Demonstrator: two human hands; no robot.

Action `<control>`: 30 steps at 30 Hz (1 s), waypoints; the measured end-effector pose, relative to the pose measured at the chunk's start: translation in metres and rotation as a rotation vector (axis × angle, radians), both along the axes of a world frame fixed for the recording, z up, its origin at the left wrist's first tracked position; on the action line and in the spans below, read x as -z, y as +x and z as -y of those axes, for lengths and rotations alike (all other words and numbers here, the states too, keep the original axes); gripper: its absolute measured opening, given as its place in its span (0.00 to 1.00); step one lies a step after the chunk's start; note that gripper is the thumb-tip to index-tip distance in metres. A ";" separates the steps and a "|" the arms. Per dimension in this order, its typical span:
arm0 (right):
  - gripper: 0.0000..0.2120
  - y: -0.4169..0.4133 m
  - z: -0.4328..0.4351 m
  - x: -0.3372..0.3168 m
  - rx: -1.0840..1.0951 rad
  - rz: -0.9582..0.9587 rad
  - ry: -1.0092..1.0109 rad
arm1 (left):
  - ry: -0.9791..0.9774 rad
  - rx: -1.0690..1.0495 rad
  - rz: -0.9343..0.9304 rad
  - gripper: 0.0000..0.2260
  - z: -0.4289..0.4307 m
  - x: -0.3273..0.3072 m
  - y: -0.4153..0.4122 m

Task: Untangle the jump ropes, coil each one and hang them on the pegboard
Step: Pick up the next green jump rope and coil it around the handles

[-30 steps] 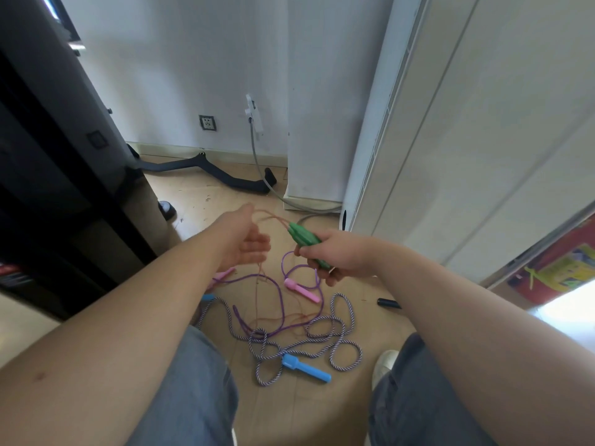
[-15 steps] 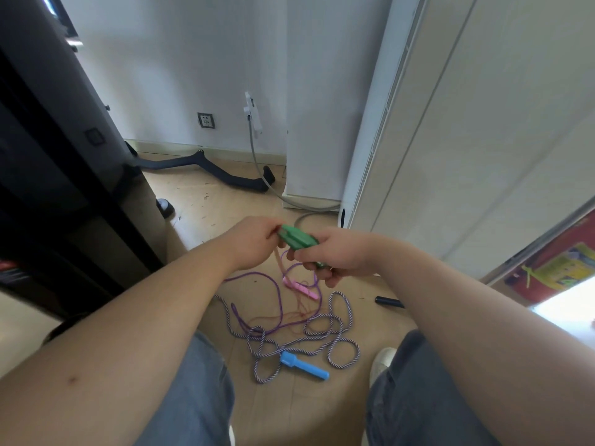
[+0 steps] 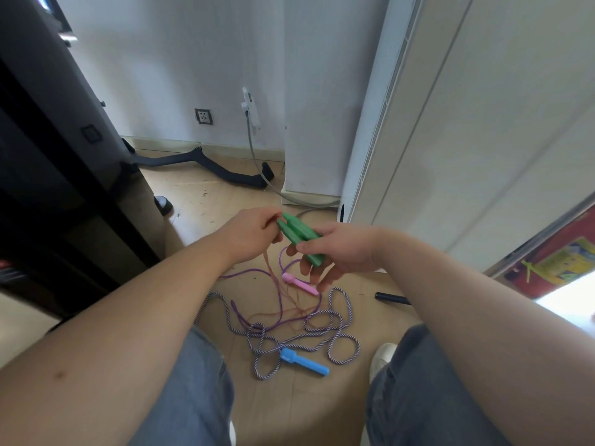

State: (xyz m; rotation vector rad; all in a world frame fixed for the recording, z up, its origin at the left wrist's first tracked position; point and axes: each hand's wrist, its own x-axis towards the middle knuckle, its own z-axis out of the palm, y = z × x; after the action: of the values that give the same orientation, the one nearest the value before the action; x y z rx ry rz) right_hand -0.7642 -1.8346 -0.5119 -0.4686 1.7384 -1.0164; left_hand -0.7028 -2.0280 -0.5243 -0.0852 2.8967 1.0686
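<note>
Right hand (image 3: 341, 252): it gripped the two green handles (image 3: 299, 235) side by side, thumb on top and fingers curled under them, held up above the floor.
Left hand (image 3: 251, 233): its fingers were bent together and pinched the orange rope (image 3: 269, 272) right at the far tips of the green handles.
Orange rope: thin; it hung down from the left hand to the wooden floor (image 3: 225, 201) and lay there in loose loops.
Purple rope (image 3: 281, 300): thin, on the floor below the hands, ending in a pink handle (image 3: 299, 283) that lay just under the right hand's fingers.
Striped rope (image 3: 262, 341): thicker, purple and white, in many loops on the floor between the person's knees, with a blue handle (image 3: 304, 362) on its near side.
Tangle: the three ropes crossed one another on the floor.
Beside the ropes: a short black stick (image 3: 391, 298) lay on the floor to the right.
</note>
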 end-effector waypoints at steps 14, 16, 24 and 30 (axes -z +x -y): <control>0.04 0.001 0.003 0.001 0.045 0.018 -0.043 | -0.002 -0.039 -0.022 0.15 -0.002 -0.006 0.004; 0.04 0.001 0.003 -0.001 0.009 0.030 -0.042 | 0.016 -0.052 -0.021 0.15 -0.002 -0.008 0.005; 0.05 0.011 0.019 -0.003 0.047 -0.051 -0.196 | 0.139 -0.298 0.131 0.12 -0.026 0.009 -0.006; 0.11 0.007 0.031 -0.003 0.132 -0.616 0.012 | -0.204 -0.131 0.319 0.15 -0.039 0.023 0.000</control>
State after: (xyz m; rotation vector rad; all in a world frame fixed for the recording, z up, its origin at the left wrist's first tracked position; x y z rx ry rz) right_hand -0.7567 -1.8654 -0.5091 -0.7202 2.3443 -1.0155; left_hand -0.7026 -1.9887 -0.5468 -0.4178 2.7246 0.6938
